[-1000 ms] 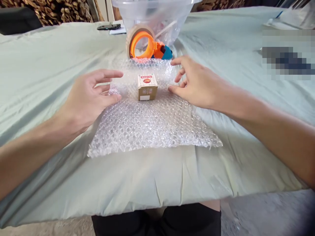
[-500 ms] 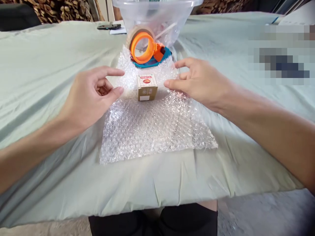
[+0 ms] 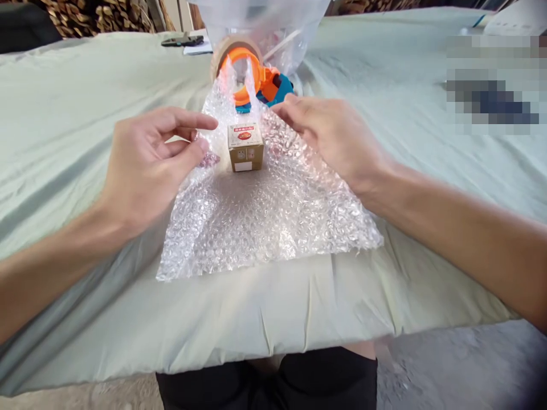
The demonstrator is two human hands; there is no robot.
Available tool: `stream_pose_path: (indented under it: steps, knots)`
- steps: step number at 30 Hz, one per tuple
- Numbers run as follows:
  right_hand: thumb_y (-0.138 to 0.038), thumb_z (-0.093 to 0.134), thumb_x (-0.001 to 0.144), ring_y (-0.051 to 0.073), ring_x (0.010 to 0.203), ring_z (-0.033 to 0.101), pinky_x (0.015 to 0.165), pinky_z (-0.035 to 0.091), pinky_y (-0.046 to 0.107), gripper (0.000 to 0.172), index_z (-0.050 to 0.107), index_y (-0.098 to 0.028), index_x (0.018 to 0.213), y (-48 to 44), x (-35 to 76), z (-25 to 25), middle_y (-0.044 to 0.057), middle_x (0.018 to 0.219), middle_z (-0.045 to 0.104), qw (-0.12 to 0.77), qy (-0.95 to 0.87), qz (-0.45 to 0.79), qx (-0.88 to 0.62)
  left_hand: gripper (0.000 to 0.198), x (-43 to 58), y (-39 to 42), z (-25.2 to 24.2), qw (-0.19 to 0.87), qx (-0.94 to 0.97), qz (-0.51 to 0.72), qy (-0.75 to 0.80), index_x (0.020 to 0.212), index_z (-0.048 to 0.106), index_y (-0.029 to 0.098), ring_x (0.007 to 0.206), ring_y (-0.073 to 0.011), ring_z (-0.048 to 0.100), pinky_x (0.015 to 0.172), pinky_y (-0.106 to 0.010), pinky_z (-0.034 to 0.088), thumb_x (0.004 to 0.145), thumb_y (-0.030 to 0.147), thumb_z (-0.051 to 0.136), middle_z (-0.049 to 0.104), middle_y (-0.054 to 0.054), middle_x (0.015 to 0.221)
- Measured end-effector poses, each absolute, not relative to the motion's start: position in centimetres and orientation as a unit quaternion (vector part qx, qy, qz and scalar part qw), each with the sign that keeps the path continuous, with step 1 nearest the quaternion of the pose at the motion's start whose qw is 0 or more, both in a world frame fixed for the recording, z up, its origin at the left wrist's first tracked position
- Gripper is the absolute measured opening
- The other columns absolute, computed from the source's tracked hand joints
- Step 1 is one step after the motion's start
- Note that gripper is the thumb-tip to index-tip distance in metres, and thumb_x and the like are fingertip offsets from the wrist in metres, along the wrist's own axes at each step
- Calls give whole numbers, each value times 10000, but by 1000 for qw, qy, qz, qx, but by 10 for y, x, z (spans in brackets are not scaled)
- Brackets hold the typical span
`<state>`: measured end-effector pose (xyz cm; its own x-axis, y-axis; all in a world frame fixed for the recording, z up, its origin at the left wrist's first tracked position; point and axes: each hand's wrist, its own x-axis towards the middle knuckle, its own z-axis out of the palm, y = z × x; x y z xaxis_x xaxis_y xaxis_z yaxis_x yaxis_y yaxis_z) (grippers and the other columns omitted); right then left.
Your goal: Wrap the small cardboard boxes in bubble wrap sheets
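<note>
A small gold and white box with a red oval picture on top sits on a sheet of bubble wrap. My left hand is at the sheet's left edge, thumb and curled fingers closed on the plastic while the index finger points out over it. On the other side, my right hand grips the raised right edge, its fingertips partly hidden behind the wrap. The sides of the sheet bend upward around the box, and its far end stands up in two peaks.
Behind the wrap stands an orange and blue tape dispenser with a tape roll. A clear plastic tub is farther back. A dark phone-like object lies at the back left. Green cloth covers the table.
Both hands have taken hold of the bubble wrap's edges and raised them. The far end now rises in front of the tape dispenser. The view has shifted slightly; the box still rests on the sheet.
</note>
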<state>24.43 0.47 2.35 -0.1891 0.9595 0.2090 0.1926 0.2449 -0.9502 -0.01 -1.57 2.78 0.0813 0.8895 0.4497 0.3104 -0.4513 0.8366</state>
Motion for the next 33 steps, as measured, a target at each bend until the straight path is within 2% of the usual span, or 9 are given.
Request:
stream_pose_path:
  steps: [3,6,10,15,20,23,25,27,33]
  knots:
    - [-262,665,1175,231,1046,831,1052,672,403,334,862,-293,907,3,245,24,20,1003,873,479,-618,452,-430,226,2,-19,30,299,659,523,451,1122,919,165,807,-141,776,892,-315,721,905,109,889,834,-33,956]
    - [-137,800,1074,213,1051,805,1050,651,369,215,899,-292,962,2,244,24,14,1061,878,464,-688,355,-430,230,3,-22,30,316,643,527,456,1119,921,167,803,-128,762,900,-291,718,901,101,894,844,-28,947]
    - [-197,861,1029,286,1285,746,1064,649,416,169,886,-349,959,4,246,19,32,1342,824,449,-774,200,-399,286,2,-21,28,329,641,530,447,1167,913,175,861,-157,794,933,-318,741,884,134,922,843,-42,983]
    - [-286,827,1057,312,1378,711,1219,585,504,98,805,-381,1066,7,250,14,26,1311,835,408,-828,152,-355,367,-4,-15,25,343,658,533,406,1184,899,227,1003,-212,839,951,-358,761,833,231,1006,878,-46,1114]
    - [-286,856,1032,325,1381,706,1227,582,530,160,766,-367,1136,9,251,12,42,1385,807,376,-847,125,-355,554,-8,-8,21,396,639,535,386,1289,854,217,957,-187,859,872,-299,753,776,225,1062,894,-18,1057]
    - [-271,850,1031,332,1382,704,1226,583,535,164,775,-360,1146,7,250,12,48,1379,806,378,-846,121,-356,508,-5,-11,21,393,637,537,388,1325,841,187,954,-210,881,873,-330,760,864,292,1027,914,-33,1092]
    - [-303,795,1079,333,1380,709,1244,570,541,71,798,-361,1119,5,249,13,47,1351,818,394,-834,144,-357,374,-2,-17,23,373,651,531,395,1303,856,193,926,-226,886,824,-346,755,961,313,947,924,-32,1088]
    - [-313,725,1128,322,1375,719,1281,543,528,129,826,-364,1066,2,247,15,44,1324,827,413,-817,178,-361,255,2,-21,25,347,674,523,391,1283,869,234,970,-236,894,839,-355,745,1032,277,851,928,-15,1105]
    - [-278,767,1093,306,1375,713,1325,521,472,191,873,-400,991,-3,244,19,32,1316,806,430,-792,211,-380,251,1,-18,21,262,755,478,364,1318,847,345,1305,-293,853,1145,-479,663,1107,280,729,894,19,1315]
